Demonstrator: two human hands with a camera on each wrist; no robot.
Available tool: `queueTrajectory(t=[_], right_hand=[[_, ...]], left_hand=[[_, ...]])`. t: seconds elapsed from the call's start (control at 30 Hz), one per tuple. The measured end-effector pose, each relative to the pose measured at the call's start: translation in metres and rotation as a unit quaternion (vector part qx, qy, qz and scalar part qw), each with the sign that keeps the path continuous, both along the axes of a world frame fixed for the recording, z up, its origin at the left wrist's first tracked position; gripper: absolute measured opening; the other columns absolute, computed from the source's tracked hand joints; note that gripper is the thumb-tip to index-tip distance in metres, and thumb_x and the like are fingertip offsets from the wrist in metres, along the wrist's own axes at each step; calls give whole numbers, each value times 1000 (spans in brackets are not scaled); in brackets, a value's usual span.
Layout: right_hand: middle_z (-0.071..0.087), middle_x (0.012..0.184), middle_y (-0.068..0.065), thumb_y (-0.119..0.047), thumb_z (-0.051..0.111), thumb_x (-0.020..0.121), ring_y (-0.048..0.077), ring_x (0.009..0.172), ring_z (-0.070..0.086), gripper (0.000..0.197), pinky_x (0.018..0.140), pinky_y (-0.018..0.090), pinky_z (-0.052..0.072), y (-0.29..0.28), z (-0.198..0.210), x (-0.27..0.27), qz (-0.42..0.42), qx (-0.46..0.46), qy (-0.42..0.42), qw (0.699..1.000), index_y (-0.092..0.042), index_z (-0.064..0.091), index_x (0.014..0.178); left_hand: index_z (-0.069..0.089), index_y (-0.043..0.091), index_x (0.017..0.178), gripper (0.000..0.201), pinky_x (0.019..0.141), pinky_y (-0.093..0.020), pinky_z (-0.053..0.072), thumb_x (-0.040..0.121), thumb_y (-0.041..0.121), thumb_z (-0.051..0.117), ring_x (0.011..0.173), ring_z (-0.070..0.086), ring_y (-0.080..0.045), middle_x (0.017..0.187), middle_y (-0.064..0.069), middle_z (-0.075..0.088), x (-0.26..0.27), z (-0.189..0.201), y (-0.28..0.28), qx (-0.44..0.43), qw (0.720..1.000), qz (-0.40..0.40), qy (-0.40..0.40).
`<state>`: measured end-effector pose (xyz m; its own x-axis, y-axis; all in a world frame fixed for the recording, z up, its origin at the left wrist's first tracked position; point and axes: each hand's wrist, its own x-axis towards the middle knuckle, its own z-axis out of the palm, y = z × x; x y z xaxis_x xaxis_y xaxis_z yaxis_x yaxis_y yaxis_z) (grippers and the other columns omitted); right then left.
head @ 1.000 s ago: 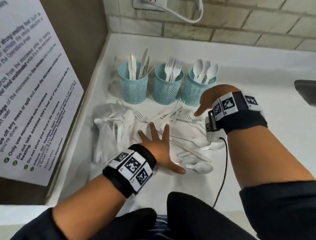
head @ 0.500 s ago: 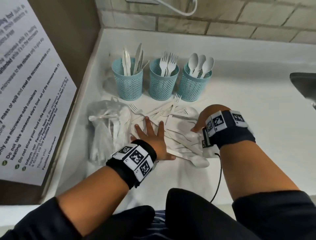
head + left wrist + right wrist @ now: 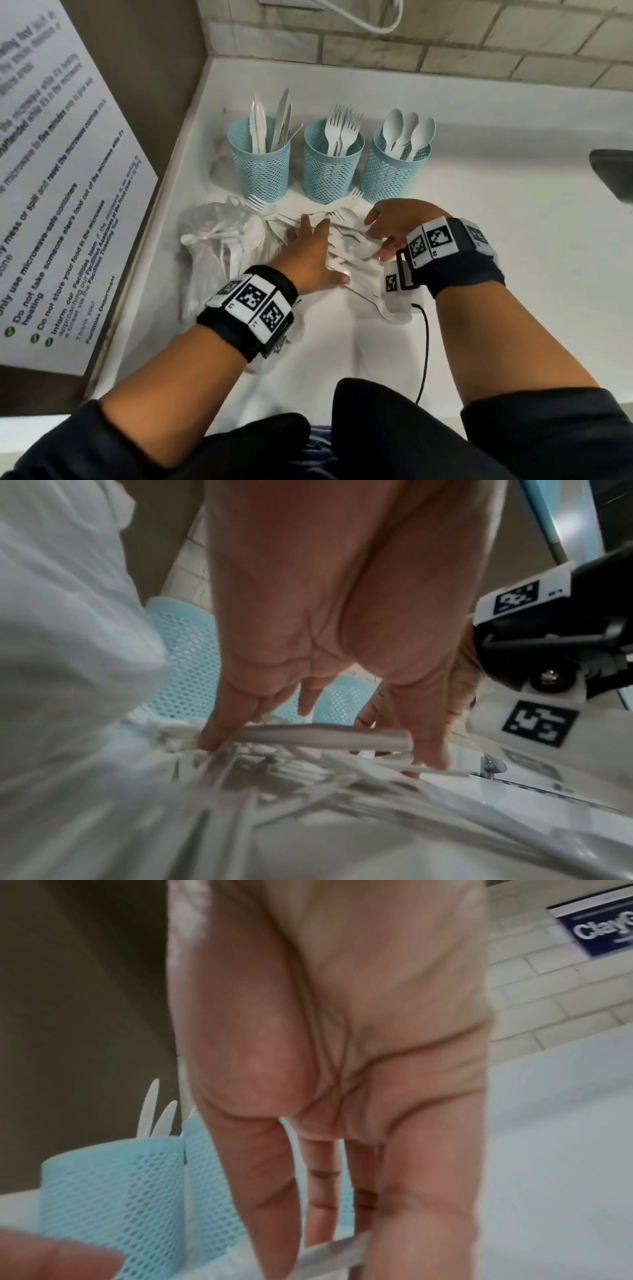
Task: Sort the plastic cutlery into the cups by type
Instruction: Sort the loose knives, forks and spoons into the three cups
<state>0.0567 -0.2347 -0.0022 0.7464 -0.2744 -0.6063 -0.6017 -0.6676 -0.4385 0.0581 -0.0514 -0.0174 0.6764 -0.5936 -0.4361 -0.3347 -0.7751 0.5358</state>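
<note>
Three blue mesh cups stand in a row: knives in the left cup (image 3: 261,164), forks in the middle cup (image 3: 331,168), spoons in the right cup (image 3: 393,171). In front of them lies a pile of loose white cutlery (image 3: 346,265). My left hand (image 3: 308,240) lies flat on the pile with its fingers spread and straight; in the left wrist view its fingertips (image 3: 212,739) touch a handle. My right hand (image 3: 376,240) hovers low over the pile's right side, thumb and fingers pinching a white spoon (image 3: 361,247). Its handle (image 3: 337,1249) crosses between the fingers.
A clear plastic bag (image 3: 215,246) with more cutlery lies left of the pile. A printed notice (image 3: 51,205) covers the left wall, tiles the back wall. A dark sink (image 3: 613,171) is at far right. A black cable (image 3: 424,346) runs from my right wrist.
My right hand dropped from beside the spoon cup onto the pile and closed on a spoon. My left hand slid forward across the pile.
</note>
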Motion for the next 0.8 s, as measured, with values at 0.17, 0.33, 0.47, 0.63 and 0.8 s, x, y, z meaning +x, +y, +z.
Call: queueTrajectory(t=[0.17,0.33,0.47,0.63,0.8], right_hand=[[60,90,6,-7,56,89,17,71,61,9,50,18,52,-9,8,-1,-18,-4,-22,1000,-16,56,92],[63,117,13,-23,59,89,29,109,60,33,87,32,46,0,7,10,40,-164,-49,984,0,61,113],[61,105,11,-31,58,87,29,108,56,29,80,29,41,16,-7,21,71,-202,-105,971,-3,61,96],[62,105,11,-34,66,82,26,99,57,33,74,28,40,22,-17,25,63,-194,-112,973,-5,61,97],[61,109,13,-29,70,80,28,102,56,35,74,28,39,26,-21,22,91,-198,-110,970,-3,59,100]], left_hand=[[0,19,150,106,118,-50,10,76,45,71,144,-6,-39,157,-18,-8,2,8,13,45,998,-25,-20],[15,14,147,96,113,-42,27,75,41,73,141,19,-35,151,-19,16,-12,19,26,74,995,-22,-56],[35,9,130,67,95,-35,40,80,37,69,117,47,-32,128,-15,42,-26,21,28,90,991,12,-101],[31,4,131,68,88,-34,43,82,35,68,112,52,-32,124,-19,49,-25,15,30,144,985,24,-95],[32,5,129,64,81,-33,45,82,28,68,109,54,-31,123,-18,48,-21,10,26,161,984,34,-71]])
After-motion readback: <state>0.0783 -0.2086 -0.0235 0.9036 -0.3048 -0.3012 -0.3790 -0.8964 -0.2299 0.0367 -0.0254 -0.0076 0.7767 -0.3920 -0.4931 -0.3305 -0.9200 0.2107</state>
